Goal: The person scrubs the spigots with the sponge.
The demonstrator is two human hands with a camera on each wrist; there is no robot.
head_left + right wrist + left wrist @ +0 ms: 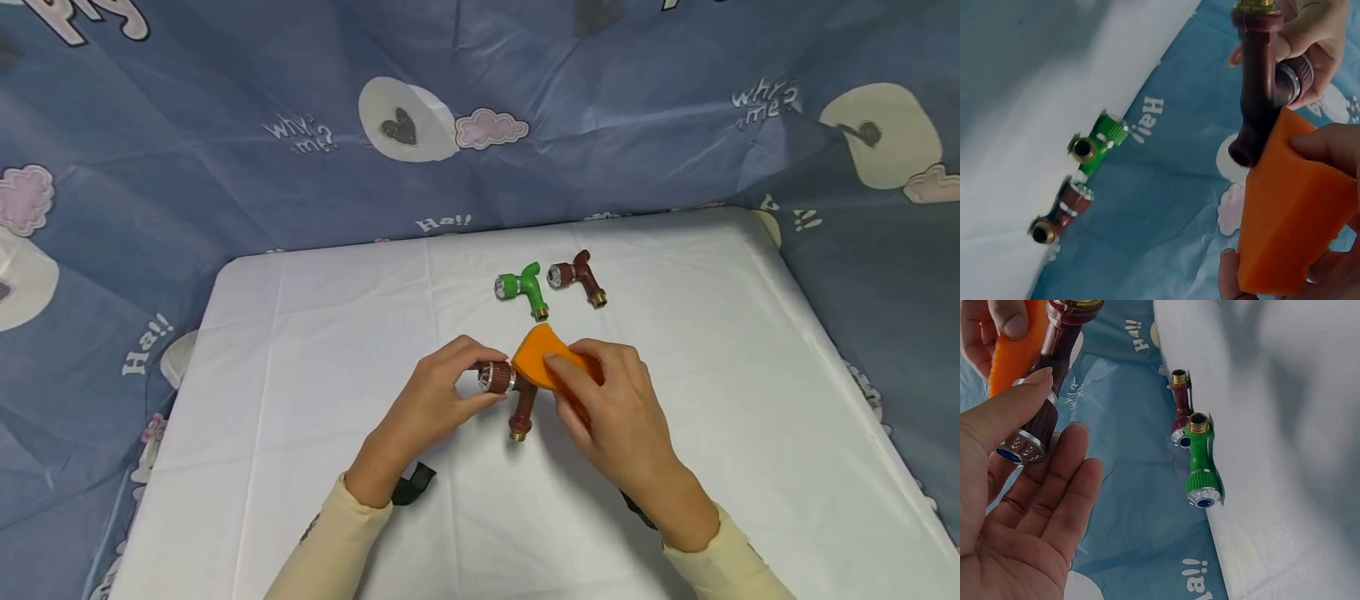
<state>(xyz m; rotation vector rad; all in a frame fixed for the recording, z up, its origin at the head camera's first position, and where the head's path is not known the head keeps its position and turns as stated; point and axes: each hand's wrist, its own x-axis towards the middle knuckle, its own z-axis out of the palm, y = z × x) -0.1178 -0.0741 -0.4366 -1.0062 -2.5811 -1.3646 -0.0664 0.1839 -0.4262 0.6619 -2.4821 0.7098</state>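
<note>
Between thumb and fingers, my left hand (437, 387) pinches a dark red-brown tap (522, 408) by its ribbed knob. The tap is held above the table, its brass threaded end towards me. My right hand (618, 408) grips an orange sponge (536, 354), which is bent and touches the tap's body beside the knob. In the right wrist view the sponge (1291, 206) lies along the tap's spout (1247, 147). Head on, the sponge hides part of the spout.
Farther back on the white table (337, 333) lie a green tap (531, 287) and a second red-brown tap (585, 275), side by side. A blue printed cloth (300, 192) hangs behind the table. Black straps (412, 483) show at the wrists.
</note>
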